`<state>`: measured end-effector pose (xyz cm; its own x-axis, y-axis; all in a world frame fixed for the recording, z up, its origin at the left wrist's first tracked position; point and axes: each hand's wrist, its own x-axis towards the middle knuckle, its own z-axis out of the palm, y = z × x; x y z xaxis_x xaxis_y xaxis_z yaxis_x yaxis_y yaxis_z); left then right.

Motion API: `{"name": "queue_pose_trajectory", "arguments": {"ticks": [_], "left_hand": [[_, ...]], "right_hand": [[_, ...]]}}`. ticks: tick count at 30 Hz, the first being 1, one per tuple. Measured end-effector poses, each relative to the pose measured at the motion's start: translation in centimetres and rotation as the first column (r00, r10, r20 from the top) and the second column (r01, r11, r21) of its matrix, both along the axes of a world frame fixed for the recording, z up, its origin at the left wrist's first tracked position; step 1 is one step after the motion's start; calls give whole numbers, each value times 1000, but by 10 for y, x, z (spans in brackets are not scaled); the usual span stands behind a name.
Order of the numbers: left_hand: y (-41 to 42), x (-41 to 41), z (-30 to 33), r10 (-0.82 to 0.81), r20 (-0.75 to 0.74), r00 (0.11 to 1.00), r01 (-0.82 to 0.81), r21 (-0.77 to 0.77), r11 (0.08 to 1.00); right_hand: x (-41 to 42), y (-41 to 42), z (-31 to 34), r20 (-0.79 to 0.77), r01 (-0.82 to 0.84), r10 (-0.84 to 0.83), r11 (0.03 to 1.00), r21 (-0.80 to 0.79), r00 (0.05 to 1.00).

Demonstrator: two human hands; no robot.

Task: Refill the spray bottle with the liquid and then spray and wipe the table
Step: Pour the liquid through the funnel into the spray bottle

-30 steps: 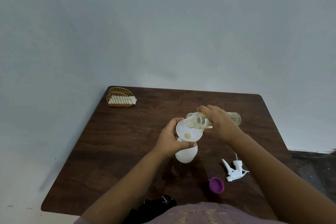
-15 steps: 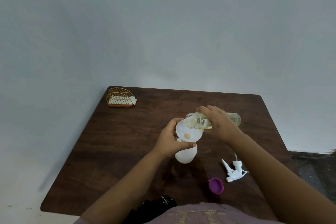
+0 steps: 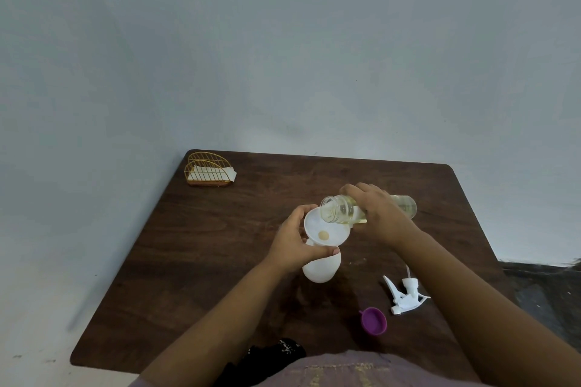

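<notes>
A white spray bottle (image 3: pixel 320 270) stands without its head in the middle of the dark wooden table (image 3: pixel 195 261). A white funnel (image 3: pixel 323 231) sits in its neck, with a little yellowish liquid at its bottom. My left hand (image 3: pixel 294 245) grips the funnel and the bottle's neck. My right hand (image 3: pixel 374 214) holds a clear bottle of pale yellow liquid (image 3: pixel 341 209) tipped on its side, its open mouth over the funnel. The white trigger spray head (image 3: pixel 404 295) lies on the table to the right.
A purple cap (image 3: pixel 373 321) lies near the front edge, left of the spray head. A gold wire holder with white napkins (image 3: pixel 209 170) stands at the table's far left corner. A black object (image 3: pixel 276 352) lies at the near edge. A pale wall is behind the table.
</notes>
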<state>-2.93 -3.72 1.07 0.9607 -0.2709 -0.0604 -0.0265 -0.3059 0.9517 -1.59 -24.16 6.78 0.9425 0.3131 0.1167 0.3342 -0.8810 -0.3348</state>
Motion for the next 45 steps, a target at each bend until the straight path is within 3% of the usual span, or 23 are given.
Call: {"name": "queue_pose_trajectory", "arguments": {"ticks": [45], "left_hand": [[0, -2, 5, -4, -17, 1000, 4, -8, 1000]], "right_hand": [[2, 0, 7, 6, -15, 15, 999, -43, 1000]]}}
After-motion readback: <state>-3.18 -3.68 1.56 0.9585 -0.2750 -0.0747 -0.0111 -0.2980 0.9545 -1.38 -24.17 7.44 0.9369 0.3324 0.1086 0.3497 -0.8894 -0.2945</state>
